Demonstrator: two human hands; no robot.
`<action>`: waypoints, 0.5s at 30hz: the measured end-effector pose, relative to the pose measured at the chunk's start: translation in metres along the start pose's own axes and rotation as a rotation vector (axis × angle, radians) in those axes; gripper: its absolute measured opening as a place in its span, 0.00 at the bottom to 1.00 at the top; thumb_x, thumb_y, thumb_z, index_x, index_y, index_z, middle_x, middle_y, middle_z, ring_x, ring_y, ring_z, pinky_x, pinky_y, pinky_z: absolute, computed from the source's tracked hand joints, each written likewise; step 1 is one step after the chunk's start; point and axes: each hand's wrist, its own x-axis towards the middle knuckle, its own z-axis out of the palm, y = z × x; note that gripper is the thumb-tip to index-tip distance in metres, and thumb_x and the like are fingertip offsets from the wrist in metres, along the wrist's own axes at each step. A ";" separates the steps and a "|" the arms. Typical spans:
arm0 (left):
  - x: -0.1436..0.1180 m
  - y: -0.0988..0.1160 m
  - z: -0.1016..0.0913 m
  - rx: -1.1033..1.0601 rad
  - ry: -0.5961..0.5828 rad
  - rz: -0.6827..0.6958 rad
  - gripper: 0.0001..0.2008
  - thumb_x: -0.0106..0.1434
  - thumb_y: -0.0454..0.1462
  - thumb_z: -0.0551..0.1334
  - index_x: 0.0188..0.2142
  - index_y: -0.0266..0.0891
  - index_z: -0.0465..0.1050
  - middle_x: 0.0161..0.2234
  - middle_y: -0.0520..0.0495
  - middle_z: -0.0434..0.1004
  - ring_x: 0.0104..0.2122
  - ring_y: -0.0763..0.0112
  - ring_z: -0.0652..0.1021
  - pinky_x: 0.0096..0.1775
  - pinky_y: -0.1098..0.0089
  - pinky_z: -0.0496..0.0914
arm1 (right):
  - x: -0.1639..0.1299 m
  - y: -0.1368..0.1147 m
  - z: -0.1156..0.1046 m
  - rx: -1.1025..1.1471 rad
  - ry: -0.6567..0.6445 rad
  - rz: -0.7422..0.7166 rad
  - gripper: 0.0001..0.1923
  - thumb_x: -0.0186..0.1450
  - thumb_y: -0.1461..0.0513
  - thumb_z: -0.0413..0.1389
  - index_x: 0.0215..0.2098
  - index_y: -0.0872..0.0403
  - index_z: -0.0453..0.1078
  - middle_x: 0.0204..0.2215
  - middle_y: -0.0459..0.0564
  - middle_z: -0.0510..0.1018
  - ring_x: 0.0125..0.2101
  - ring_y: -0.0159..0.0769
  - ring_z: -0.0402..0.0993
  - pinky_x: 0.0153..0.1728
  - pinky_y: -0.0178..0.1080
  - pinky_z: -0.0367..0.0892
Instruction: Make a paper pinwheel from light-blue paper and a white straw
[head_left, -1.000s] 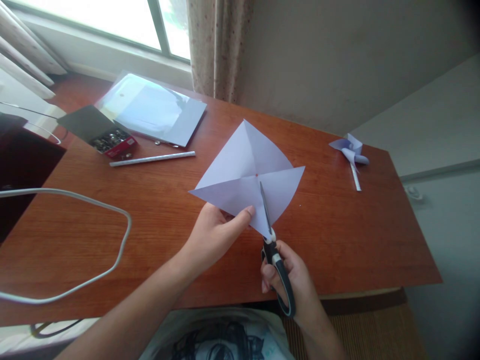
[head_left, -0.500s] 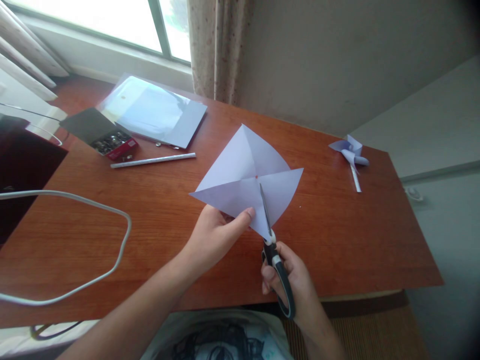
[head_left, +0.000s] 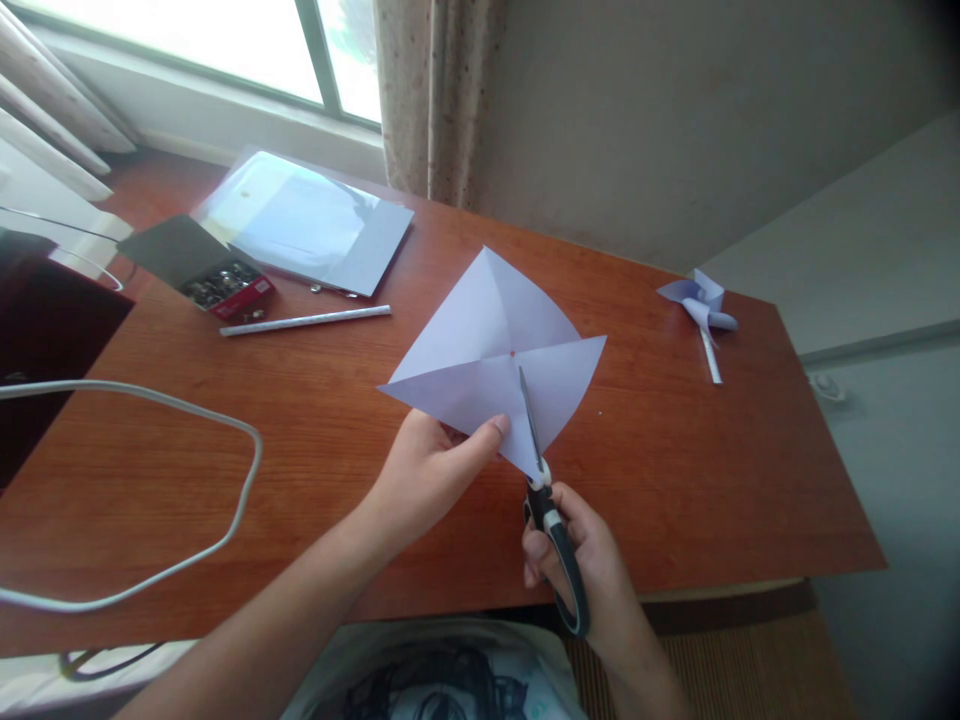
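- The left hand [head_left: 427, 470] pinches the near edge of a pale square paper [head_left: 491, 350], thumb on top, holding it just above the bench [head_left: 675, 470].
- The right hand [head_left: 577, 560] is closed around the black handles of the scissors [head_left: 544, 480]. Their blades lie closed along the crease that runs from the near corner toward a red dot [head_left: 513, 352] at the paper's centre, the tip just short of the dot.
- Well beyond the left hand, a small red box [head_left: 225, 285] with its dark lid open holds shiny metal pins.
- Just past the box lies a clear folder [head_left: 300, 220] with white sheets inside; in front of it lies a white stick [head_left: 307, 320].
- Far to the right of the right hand lies a finished paper pinwheel [head_left: 701, 300].
- A white cable [head_left: 225, 520] loops left of the left hand.
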 end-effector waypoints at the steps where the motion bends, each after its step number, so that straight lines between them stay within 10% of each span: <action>1: 0.000 0.000 0.000 0.002 -0.004 0.003 0.10 0.60 0.41 0.68 0.32 0.36 0.76 0.30 0.47 0.82 0.30 0.66 0.79 0.30 0.72 0.72 | 0.000 -0.001 0.000 0.000 0.004 0.003 0.26 0.59 0.42 0.65 0.34 0.52 0.64 0.20 0.39 0.70 0.18 0.28 0.67 0.21 0.30 0.60; 15: -0.001 0.000 0.001 -0.026 -0.008 0.004 0.09 0.59 0.41 0.69 0.32 0.36 0.75 0.27 0.49 0.80 0.29 0.66 0.79 0.30 0.72 0.72 | -0.001 -0.002 0.002 0.026 0.006 0.001 0.27 0.58 0.40 0.65 0.33 0.52 0.64 0.20 0.39 0.70 0.18 0.27 0.67 0.21 0.31 0.60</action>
